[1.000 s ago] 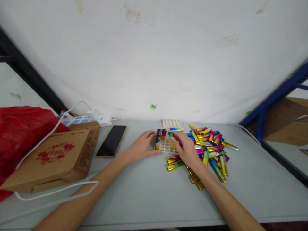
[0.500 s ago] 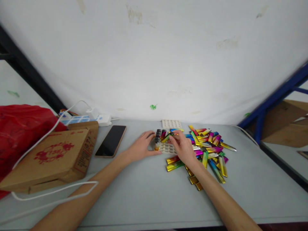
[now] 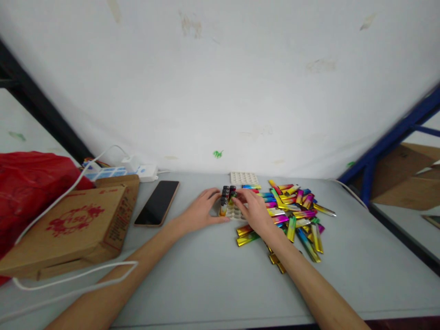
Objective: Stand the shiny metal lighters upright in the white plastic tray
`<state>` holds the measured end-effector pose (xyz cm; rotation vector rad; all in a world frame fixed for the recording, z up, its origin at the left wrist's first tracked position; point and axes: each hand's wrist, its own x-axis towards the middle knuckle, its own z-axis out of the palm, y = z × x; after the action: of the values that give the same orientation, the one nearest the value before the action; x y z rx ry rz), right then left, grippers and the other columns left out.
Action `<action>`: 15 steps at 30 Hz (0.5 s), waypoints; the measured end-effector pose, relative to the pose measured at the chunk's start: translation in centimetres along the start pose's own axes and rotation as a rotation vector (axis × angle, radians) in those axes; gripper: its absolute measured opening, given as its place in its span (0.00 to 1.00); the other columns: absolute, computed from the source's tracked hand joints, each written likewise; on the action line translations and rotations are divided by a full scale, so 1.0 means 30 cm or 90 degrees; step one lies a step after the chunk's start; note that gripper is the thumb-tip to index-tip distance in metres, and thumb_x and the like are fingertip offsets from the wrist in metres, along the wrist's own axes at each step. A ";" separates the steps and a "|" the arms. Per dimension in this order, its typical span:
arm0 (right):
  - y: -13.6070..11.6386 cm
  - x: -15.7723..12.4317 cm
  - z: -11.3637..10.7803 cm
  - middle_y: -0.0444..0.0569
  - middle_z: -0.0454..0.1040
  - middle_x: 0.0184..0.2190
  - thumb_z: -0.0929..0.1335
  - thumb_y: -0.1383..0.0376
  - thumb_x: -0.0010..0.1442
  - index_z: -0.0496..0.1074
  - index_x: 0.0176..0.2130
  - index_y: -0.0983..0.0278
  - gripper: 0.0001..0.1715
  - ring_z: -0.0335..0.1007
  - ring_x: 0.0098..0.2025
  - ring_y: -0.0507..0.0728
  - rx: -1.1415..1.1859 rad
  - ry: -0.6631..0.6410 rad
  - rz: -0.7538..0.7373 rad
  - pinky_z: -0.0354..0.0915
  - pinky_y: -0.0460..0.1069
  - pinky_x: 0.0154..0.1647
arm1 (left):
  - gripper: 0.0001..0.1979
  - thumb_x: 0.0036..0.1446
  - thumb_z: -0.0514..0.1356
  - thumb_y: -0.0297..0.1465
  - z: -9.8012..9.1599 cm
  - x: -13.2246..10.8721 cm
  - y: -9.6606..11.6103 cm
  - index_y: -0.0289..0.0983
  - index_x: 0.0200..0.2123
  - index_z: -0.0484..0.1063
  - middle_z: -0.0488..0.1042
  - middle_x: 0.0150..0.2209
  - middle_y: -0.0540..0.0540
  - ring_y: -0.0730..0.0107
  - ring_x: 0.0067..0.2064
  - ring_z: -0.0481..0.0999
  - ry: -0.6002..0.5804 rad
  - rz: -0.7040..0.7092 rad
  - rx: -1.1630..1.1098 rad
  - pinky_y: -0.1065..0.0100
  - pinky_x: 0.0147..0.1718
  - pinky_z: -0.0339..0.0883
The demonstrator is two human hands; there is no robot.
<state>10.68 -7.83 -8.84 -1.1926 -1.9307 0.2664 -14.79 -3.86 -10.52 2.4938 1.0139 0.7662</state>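
A small white tray (image 3: 231, 211) with round holes lies on the grey table (image 3: 213, 275). Several lighters (image 3: 225, 198) stand upright in its left holes. My left hand (image 3: 201, 210) rests flat against the tray's left side. My right hand (image 3: 252, 210) lies over the tray, its fingers pinched on a lighter at the standing row; most of that lighter is hidden. A pile of shiny multicoloured lighters (image 3: 295, 211) is spread on the table just right of my right hand.
A second white holed tray (image 3: 244, 177) lies by the wall. A black phone (image 3: 157, 202), a cardboard box (image 3: 74, 224), a red bag (image 3: 25, 183), a power strip (image 3: 137, 172) and white cables (image 3: 75, 277) fill the left. A blue frame (image 3: 388, 142) stands right.
My right hand has moved left across the tray with a lighter, from the tray's right part to the standing row. My left hand has stayed put.
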 end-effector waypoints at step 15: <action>-0.047 -0.078 -0.190 0.52 0.89 0.43 0.73 0.65 0.76 0.81 0.47 0.59 0.03 0.87 0.43 0.61 0.034 -0.105 0.028 0.81 0.54 0.47 | 0.41 0.61 0.76 0.59 -0.006 -0.001 0.004 0.39 0.67 0.78 0.75 0.72 0.32 0.36 0.73 0.75 -0.008 -0.005 -0.001 0.43 0.76 0.70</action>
<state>14.45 -11.80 -5.72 -1.2110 -2.0268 0.4504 -14.85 -3.94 -10.33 2.4889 1.0182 0.7469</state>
